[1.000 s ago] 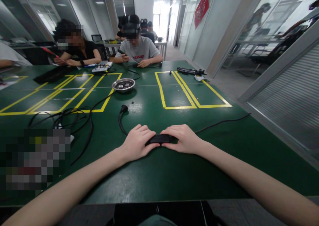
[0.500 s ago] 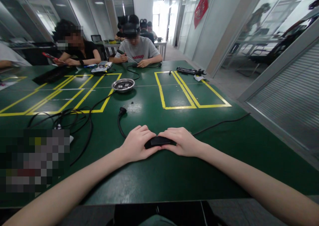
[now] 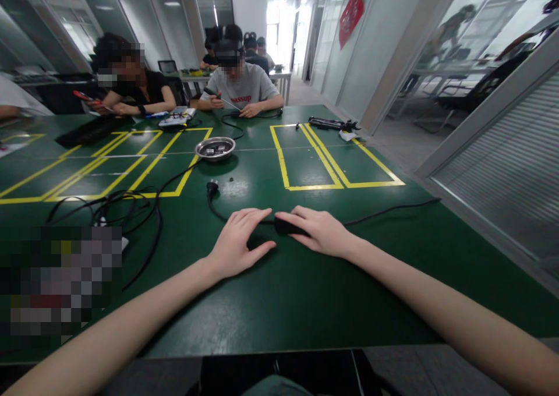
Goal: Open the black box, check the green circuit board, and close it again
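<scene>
A black power adapter (image 3: 292, 226) lies on the green table, with my right hand (image 3: 323, 229) wrapped over its right end. My left hand (image 3: 238, 239) is just left of the adapter, thumb and fingers apart with nothing between them. A black power plug (image 3: 212, 187) points away from me on a short cord that passes behind my left fingers. From the adapter's other side, a thin black cable (image 3: 393, 212) runs right across the table. Part of the adapter is hidden under my right hand.
A metal bowl (image 3: 215, 149) with small metal parts stands ahead. Coiled black cables (image 3: 117, 207) lie at left beside a blurred-out item (image 3: 65, 279). Yellow tape (image 3: 312, 188) marks the table (image 3: 279, 308). Two people sit across, one holding a screwdriver (image 3: 222, 99). A black folded tripod-like object (image 3: 332, 123) lies far right.
My left hand has let go of the adapter and opened. The adapter, in my right hand, has shifted slightly away from me, and the plug has turned and slid forward.
</scene>
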